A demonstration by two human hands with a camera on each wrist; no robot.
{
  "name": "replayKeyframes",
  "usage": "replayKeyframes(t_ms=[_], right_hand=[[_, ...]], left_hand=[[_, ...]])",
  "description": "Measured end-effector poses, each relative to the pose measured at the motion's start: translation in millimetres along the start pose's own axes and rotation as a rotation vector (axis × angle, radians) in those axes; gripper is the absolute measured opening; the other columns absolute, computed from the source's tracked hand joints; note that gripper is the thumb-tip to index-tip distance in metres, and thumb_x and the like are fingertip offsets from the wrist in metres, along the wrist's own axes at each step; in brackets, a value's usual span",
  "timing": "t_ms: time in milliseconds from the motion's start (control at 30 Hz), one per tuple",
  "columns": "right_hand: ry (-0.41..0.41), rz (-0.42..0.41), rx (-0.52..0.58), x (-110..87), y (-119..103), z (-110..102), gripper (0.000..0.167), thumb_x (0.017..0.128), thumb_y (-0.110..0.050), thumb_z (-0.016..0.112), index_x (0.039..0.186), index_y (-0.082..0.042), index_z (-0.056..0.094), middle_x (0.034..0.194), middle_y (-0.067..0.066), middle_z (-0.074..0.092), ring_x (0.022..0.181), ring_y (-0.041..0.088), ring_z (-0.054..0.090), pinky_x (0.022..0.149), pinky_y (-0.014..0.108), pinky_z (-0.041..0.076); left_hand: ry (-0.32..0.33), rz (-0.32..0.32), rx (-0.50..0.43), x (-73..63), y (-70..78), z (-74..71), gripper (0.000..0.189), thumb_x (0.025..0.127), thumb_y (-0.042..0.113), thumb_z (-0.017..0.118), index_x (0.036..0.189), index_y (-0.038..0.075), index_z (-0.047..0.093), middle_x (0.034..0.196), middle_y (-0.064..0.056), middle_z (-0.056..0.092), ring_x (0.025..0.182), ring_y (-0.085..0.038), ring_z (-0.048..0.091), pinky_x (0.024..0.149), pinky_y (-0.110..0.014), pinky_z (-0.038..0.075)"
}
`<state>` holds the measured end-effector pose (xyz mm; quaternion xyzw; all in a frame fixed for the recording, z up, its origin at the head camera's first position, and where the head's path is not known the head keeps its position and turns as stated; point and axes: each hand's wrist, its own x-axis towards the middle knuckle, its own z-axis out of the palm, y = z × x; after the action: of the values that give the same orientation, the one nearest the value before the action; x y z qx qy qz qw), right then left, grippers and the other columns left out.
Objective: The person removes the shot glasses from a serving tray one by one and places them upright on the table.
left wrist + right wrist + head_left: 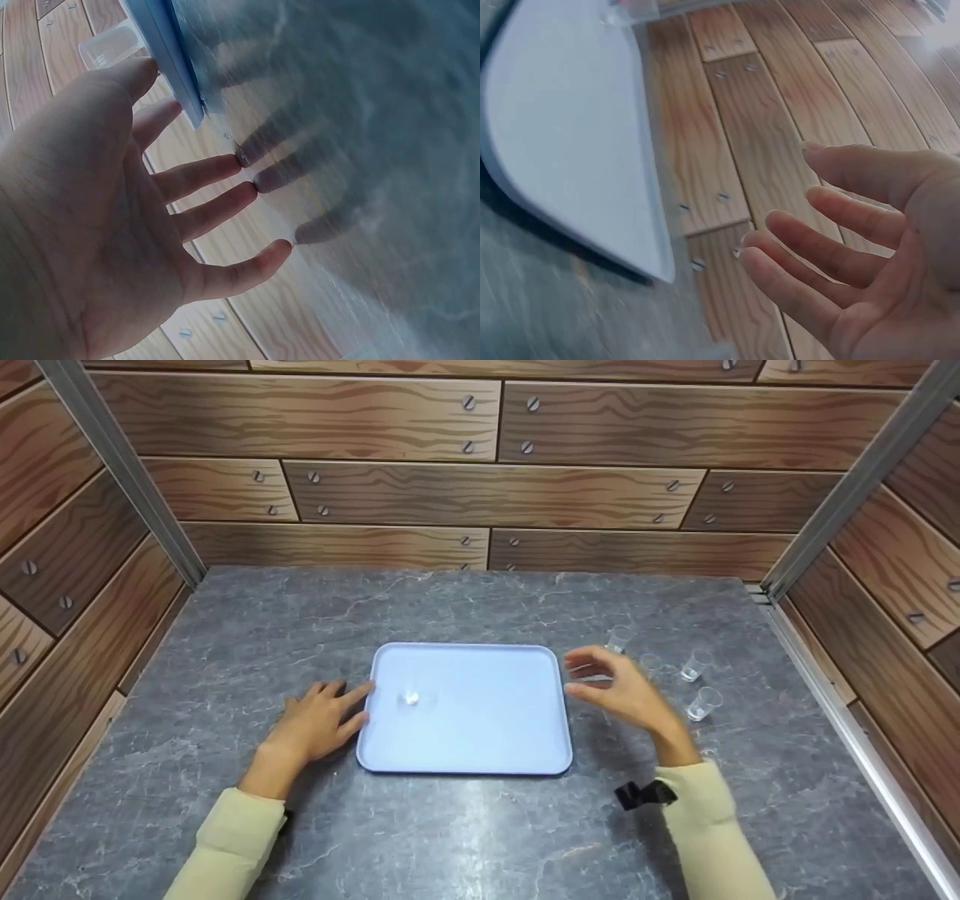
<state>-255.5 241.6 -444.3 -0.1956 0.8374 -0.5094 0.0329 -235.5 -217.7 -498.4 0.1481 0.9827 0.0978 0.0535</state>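
Note:
A light blue tray lies on the table, with one small clear shot glass on its left half. My left hand rests at the tray's left edge, thumb and index finger touching the rim. In the left wrist view the other fingers reach down to the tabletop. My right hand hovers just off the tray's right edge, fingers loosely bent, holding nothing. Beside it stand more clear shot glasses: one behind the fingers, two to the right; the hand partly hides that area.
The grey marbled table runs back to a wood-patterned wall. Metal posts stand at the back corners, and a metal rail follows the right edge. A black strap piece sits at my right sleeve.

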Motion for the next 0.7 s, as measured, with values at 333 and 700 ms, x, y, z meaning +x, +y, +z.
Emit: replayKeyframes(t_ms=[333,700], right_hand=[[-0.129,-0.048,0.017,22.8,-2,51,0.041,0.091,-0.004,0.076,0.127,0.009,0.062,0.123,0.034,0.066,0.115,0.05,0.066,0.101,0.053,0.056],[-0.168,-0.055,0.015,37.8,-7,90,0.038,0.091,-0.005,0.075,0.125,0.008,0.064,0.123,0.03,0.068,0.114,0.047,0.068,0.1,0.051,0.058]], left_hand=[[0.004,0.009,-0.015,1.1,1.2,-0.2,0.054,0.108,0.044,0.05,0.158,0.028,0.043,0.152,-0.028,0.049,0.14,-0.054,0.045,0.098,-0.086,0.035],[-0.01,-0.004,-0.005,0.9,1.2,-0.1,0.054,0.107,0.044,0.051,0.159,0.029,0.043,0.153,-0.027,0.049,0.14,-0.053,0.045,0.099,-0.086,0.034]])
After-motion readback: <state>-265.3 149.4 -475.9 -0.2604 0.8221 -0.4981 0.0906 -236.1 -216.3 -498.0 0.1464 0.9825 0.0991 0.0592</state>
